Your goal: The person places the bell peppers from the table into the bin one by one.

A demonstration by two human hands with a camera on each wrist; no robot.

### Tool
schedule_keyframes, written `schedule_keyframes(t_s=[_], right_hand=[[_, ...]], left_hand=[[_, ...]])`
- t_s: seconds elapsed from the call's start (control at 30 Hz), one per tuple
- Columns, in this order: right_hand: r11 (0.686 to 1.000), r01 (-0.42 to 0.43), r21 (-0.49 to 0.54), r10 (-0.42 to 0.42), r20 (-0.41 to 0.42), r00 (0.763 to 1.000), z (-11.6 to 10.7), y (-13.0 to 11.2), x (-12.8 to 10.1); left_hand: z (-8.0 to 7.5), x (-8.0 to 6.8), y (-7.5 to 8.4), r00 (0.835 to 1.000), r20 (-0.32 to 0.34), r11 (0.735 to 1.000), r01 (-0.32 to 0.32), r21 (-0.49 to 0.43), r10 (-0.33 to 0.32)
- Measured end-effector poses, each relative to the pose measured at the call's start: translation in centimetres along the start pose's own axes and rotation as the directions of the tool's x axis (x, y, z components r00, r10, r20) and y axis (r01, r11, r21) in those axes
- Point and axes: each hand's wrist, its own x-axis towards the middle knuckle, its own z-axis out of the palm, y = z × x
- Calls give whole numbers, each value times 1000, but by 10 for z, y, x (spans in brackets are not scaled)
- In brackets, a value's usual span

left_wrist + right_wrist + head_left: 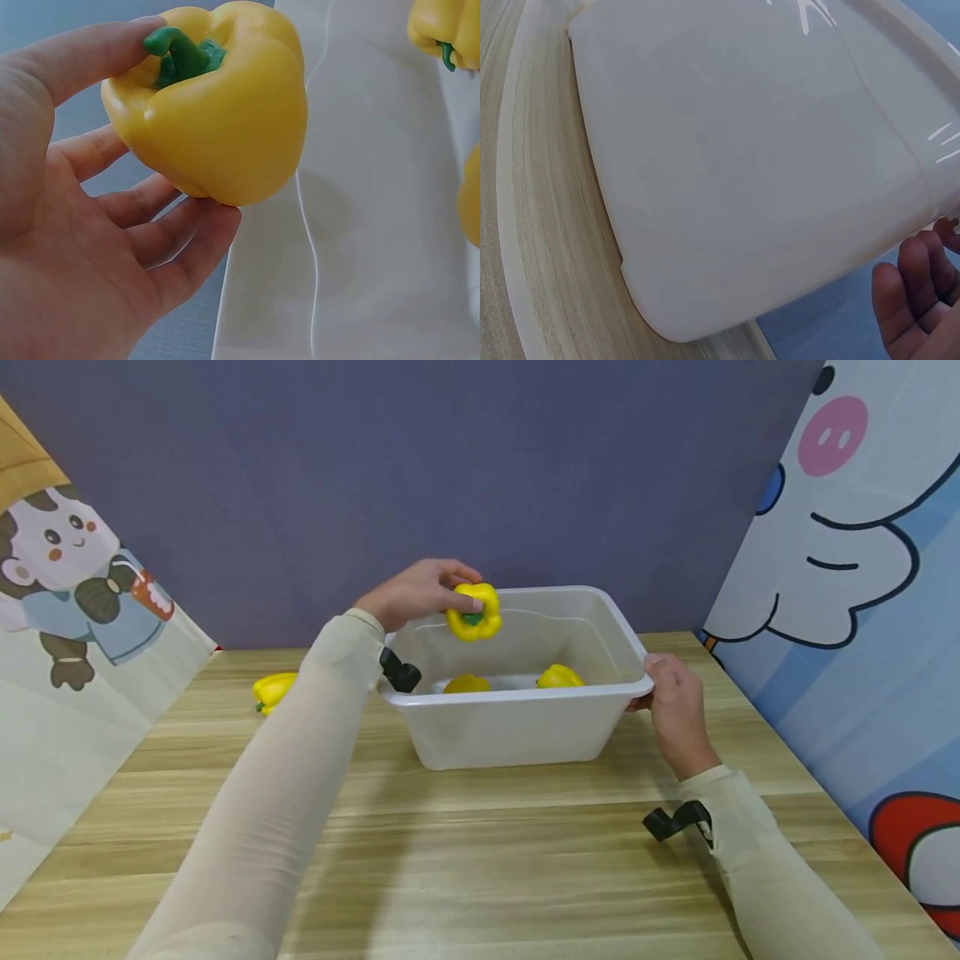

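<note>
My left hand (427,593) grips a yellow bell pepper (487,614) over the back left part of a white plastic bin (510,727). In the left wrist view, the thumb lies by the green stem and the fingertips support the pepper (225,127) from the other side. Two more yellow bell peppers, one at the left (467,683) and one at the right (559,677), lie inside the bin. At the bin's right end, my right hand (675,710) holds the rim, fingers curled beneath it. The right wrist view shows those fingers (911,277) beside the bin's outer wall (727,165).
Another yellow bell pepper (273,690) lies on the wood-grain table (480,860) left of the bin, partly behind my left sleeve. A plain dark wall (480,468) rises behind the table. Cartoon-printed panels stand at the left (82,693) and right (847,693).
</note>
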Motion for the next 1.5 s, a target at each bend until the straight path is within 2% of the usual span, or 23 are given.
schedule_keyframes(t_s=[0.4, 0.63, 0.8, 1.03, 1.5], right_hand=[[1000, 5, -8, -5, -7, 1000, -1, 2, 1], [1000, 3, 0, -3, -9, 1000, -2, 3, 1], [1000, 0, -6, 0, -11, 1000, -2, 3, 1], [1000, 12, 8, -12, -7, 1000, -1, 3, 1], [1000, 5, 17, -5, -7, 1000, 0, 4, 1]], left_hand=[[0, 0, -1, 1000, 5, 1000, 2, 10, -3], [-3, -3, 3, 998, -37, 997, -51, -58, 49], [-3, -3, 3, 997, -11, 993, -72, -88, 72], [-4, -3, 0, 997, 26, 989, -70, -130, 74], [-9, -5, 1, 997, 23, 989, -72, -131, 76]])
